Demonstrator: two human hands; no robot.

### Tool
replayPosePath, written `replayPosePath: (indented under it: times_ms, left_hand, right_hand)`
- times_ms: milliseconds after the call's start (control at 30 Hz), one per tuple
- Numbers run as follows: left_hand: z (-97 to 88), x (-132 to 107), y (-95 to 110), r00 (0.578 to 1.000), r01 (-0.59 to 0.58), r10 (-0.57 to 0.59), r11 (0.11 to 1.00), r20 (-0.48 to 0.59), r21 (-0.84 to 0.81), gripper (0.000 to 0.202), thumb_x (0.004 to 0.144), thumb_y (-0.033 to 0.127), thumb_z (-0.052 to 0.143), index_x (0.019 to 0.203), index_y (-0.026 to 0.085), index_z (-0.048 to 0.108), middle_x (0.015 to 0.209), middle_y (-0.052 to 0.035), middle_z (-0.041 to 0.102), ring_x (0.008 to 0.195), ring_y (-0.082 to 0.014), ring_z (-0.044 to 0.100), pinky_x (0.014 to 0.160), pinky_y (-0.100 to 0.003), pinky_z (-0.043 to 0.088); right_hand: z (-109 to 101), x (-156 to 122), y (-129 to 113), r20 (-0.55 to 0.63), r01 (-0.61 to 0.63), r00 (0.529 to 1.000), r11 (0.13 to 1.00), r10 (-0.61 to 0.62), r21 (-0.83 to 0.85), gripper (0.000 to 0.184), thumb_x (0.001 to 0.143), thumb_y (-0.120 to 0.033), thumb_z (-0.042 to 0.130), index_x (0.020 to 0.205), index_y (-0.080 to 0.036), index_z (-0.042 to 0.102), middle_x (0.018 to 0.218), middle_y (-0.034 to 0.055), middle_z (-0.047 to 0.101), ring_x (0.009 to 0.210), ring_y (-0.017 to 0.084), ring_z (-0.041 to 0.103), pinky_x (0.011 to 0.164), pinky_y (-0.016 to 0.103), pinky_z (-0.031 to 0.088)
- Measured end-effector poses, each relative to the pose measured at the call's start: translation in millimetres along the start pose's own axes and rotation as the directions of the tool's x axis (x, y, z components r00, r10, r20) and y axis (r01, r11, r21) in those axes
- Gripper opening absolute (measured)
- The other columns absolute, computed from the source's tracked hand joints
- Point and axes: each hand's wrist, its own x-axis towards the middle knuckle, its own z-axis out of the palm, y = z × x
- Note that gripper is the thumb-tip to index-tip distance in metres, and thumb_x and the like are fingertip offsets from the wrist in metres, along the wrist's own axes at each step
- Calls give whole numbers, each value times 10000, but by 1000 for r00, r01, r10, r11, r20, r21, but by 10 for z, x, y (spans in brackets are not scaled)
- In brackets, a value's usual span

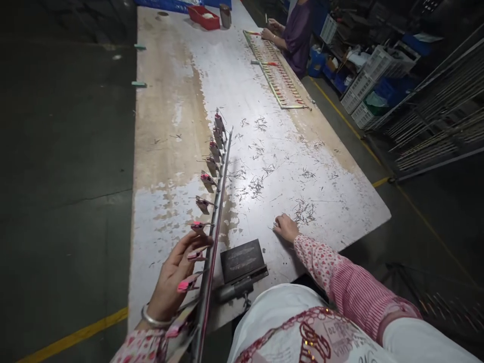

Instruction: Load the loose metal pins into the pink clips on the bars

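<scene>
Long grey metal clip rail (217, 201): your left hand (174, 277) steadies its near end, fingers spread on it. Pink clips (206, 177) unloaded. Thin wire pins (304, 212) right of rail; your right hand (286, 228) pinches there, catch unclear.

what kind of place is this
Likely a small factory floor: a long worn worktable strewn with tiny metal pins, a clip rail under the left hand, stacked crates, and a co-worker at another rack.

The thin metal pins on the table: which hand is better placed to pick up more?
Probably the right hand: it rests among the loose pins, while the left hand is at the clip rail.
</scene>
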Motion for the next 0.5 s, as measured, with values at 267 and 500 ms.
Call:
replayPosePath:
  times_ms: [267, 500]
  left_hand:
    - [23, -200, 61, 986, 104, -108, 994, -126, -34, 648, 718, 583, 689, 1236, 228, 531, 1133, -63, 674, 1096, -231, 593, 873, -247, 487]
    - [69, -168, 74, 988, 62, -69, 997, -137, -53, 644, 700, 545, 724, 1209, 186, 557, 1056, -74, 693, 1001, -223, 616, 816, -251, 492]
  right_hand:
    - [-21, 290, 82, 192, 87, 971, 959, -142, 270, 86, 813, -222, 574, 840, -164, 632, 789, 25, 655, 721, 129, 603, 665, 232, 454]
    - [-157, 440, 175, 120, 56, 985, 898, -120, 436, 256, 848, -292, 510, 1015, -135, 623, 876, 59, 680, 695, 110, 623, 609, 208, 483]
